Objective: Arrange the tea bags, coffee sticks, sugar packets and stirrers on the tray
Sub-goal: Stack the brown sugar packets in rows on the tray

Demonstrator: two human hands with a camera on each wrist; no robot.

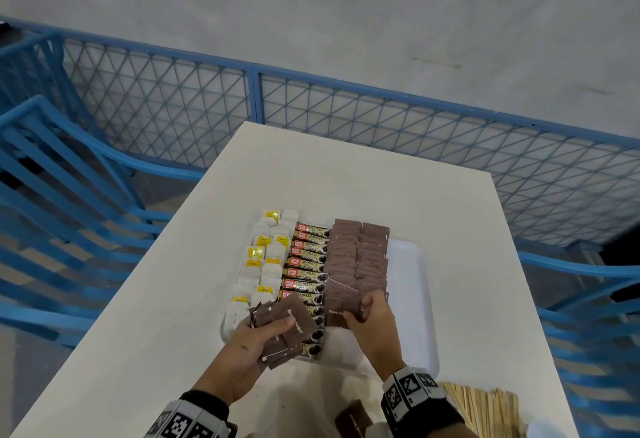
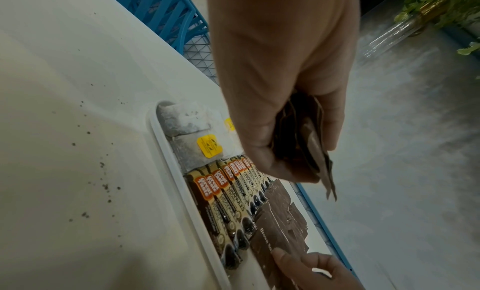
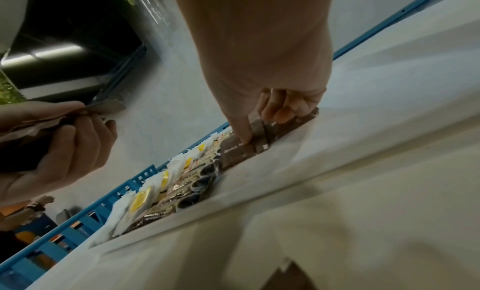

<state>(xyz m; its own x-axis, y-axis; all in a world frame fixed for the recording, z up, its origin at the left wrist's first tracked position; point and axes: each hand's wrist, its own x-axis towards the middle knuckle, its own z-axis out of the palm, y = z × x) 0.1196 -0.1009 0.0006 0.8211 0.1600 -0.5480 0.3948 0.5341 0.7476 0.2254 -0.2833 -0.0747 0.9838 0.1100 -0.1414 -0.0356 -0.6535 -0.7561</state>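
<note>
Laying out brown sugar packets (image 1: 358, 257) on a white tray (image 1: 410, 285) — desk (image 1: 346, 174) setting.
Left hand (image 1: 249, 344) gripping a fanned bundle of packets (image 1: 287, 328); right hand (image 1: 372, 314) pinching one packet at the near end of the tray's sugar rows — beside coffee sticks (image 1: 308, 264) and tea bags (image 1: 263, 264).

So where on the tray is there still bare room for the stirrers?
The bare strip of tray lies along its right side, between the brown sugar rows and the right rim. Tea bags and coffee sticks fill the left and middle. The near end is crowded by the left hand and right hand. Stirrers wait off-tray.
</note>
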